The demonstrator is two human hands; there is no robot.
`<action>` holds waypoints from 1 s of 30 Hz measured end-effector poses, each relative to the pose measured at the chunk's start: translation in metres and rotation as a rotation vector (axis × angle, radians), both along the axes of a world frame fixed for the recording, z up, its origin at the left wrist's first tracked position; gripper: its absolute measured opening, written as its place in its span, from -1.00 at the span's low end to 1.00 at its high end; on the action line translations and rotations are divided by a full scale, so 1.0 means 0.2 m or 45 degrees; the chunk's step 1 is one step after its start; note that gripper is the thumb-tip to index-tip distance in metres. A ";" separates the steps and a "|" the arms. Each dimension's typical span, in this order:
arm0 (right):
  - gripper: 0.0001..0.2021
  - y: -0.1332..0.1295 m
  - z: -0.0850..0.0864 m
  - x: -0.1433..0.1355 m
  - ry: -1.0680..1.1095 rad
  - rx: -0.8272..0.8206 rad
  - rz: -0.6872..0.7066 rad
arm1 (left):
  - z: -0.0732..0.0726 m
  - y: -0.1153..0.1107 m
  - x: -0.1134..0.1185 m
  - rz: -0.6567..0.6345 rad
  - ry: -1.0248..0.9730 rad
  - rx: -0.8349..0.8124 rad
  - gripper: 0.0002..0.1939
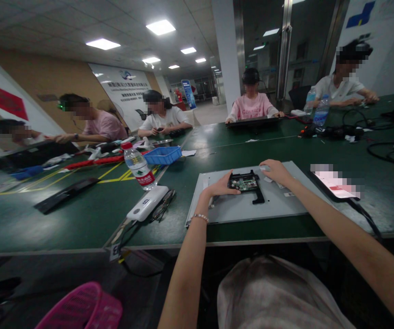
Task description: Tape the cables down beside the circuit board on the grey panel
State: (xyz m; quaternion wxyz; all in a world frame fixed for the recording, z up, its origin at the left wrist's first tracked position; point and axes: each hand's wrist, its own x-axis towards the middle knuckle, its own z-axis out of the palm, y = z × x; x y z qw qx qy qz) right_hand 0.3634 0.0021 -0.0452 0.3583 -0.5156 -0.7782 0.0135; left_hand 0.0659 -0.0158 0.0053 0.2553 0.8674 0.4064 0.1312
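Observation:
A flat grey metal panel [238, 212] lies on the table before me. On it rests a black plastic frame with a green circuit board [247, 183] inside and an arm reaching toward me. My left hand [220, 186] grips this frame's left side, thumb along the near edge and fingers behind. To the right of the frame, my right hand [276, 172] is over the panel's far part, fingers bent and somewhat apart, with nothing visible in them. Small pale labels [289, 194] are stuck near that hand.
Left of the panel are a white power bank [148, 203], glasses [162, 205], a water bottle [138, 167] and a blue tray [163, 155]. A cabled phone [334, 183] lies to the right. Several people sit around the green table [183, 192]. A pink basket [83, 306] stands below.

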 end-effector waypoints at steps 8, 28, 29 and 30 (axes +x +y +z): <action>-0.82 0.00 0.01 0.04 -0.254 -0.113 -0.001 | -0.03 0.02 -0.01 -0.010 0.029 -0.027 0.19; -0.75 0.05 0.20 -0.40 -0.358 -0.097 0.065 | -0.04 0.02 -0.01 -0.034 -0.078 -0.044 0.09; -0.75 0.06 0.21 -0.44 -0.371 -0.106 0.072 | -0.04 0.03 -0.01 -0.027 -0.069 -0.042 0.11; -0.75 0.06 0.21 -0.48 -0.385 -0.116 0.078 | -0.04 0.03 -0.01 -0.026 -0.065 -0.038 0.13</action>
